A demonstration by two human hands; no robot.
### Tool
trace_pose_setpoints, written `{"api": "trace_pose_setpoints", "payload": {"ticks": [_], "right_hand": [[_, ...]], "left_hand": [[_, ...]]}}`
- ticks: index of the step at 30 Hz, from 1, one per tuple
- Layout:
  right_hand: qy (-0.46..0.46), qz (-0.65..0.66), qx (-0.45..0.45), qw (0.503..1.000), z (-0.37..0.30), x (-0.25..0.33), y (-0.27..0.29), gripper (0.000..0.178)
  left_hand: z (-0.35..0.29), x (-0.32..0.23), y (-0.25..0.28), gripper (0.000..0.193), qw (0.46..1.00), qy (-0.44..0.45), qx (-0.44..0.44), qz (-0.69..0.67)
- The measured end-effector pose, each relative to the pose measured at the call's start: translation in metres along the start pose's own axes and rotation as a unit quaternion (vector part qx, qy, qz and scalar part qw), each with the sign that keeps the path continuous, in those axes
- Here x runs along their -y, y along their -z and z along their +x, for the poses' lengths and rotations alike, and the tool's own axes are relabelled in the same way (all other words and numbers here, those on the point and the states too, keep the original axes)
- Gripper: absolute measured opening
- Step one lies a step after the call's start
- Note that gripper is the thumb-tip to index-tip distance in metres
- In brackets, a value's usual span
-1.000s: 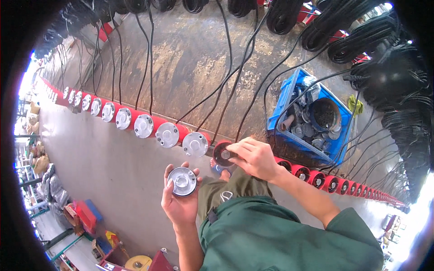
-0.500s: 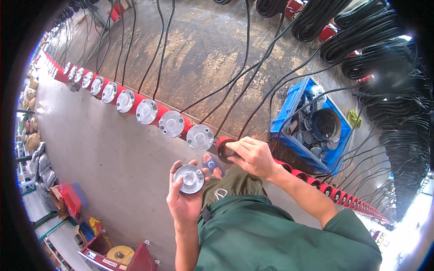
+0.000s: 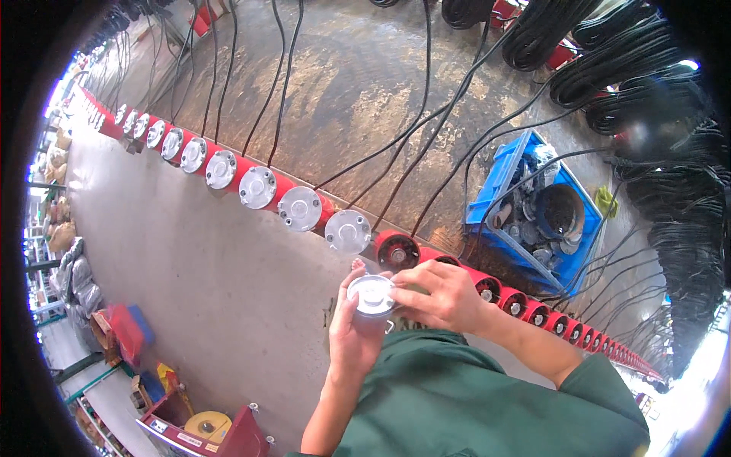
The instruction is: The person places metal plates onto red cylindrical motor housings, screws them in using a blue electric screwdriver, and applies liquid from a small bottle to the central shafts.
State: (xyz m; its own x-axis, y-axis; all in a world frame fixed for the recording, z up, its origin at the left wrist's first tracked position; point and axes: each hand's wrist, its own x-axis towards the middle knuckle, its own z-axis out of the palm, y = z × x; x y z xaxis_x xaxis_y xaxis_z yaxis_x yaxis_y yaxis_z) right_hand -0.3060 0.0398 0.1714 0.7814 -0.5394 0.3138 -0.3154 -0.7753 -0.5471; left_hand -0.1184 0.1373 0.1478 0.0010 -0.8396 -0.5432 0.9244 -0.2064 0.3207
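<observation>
My left hand [image 3: 356,324] holds a round silver metal end cover [image 3: 372,294] from below, its stepped face turned up. My right hand [image 3: 445,298] is at the cover's right rim with thumb and fingers pinched together; whatever is between the fingertips is hidden. Just beyond the hands sits an uncovered red cylinder [image 3: 398,250], its dark inside showing. To its left, a red cylinder in the same row carries a silver cover [image 3: 348,231] with small screw holes.
The row of red cylinders runs left with silver covers [image 3: 257,187] and right with open ends [image 3: 516,304]. Black cables [image 3: 396,145] trail from them across a worn bench. A blue crate [image 3: 487,183] holds metal parts. Coiled cables [image 3: 605,65] lie far right. A dark red cart [image 3: 236,434] stands lower left.
My right hand has left the open cylinder and come down to the cover. My left hand has moved right with the cover, so both hands now meet at it.
</observation>
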Motion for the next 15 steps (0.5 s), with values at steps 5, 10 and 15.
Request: {"api": "trace_pose_setpoints", "payload": {"ticks": [5, 10, 15], "right_hand": [[-0.050, 0.059, -0.039, 0.996, -0.014, -0.009, 0.005, 0.036], [-0.444, 0.309, -0.072, 0.838, -0.005, -0.019, 0.018, 0.033], [-0.442, 0.306, 0.014, 0.843, 0.008, -0.038, 0.018, 0.034]], "left_hand": [[0.002, 0.009, 0.004, 0.052, 0.990, 0.124, 0.059, 0.029], [0.010, 0.018, 0.005, 0.060, 0.821, -0.140, -0.014, 0.554], [0.038, 0.019, 0.008, 0.089, 0.679, -0.347, 0.032, 0.647]]}}
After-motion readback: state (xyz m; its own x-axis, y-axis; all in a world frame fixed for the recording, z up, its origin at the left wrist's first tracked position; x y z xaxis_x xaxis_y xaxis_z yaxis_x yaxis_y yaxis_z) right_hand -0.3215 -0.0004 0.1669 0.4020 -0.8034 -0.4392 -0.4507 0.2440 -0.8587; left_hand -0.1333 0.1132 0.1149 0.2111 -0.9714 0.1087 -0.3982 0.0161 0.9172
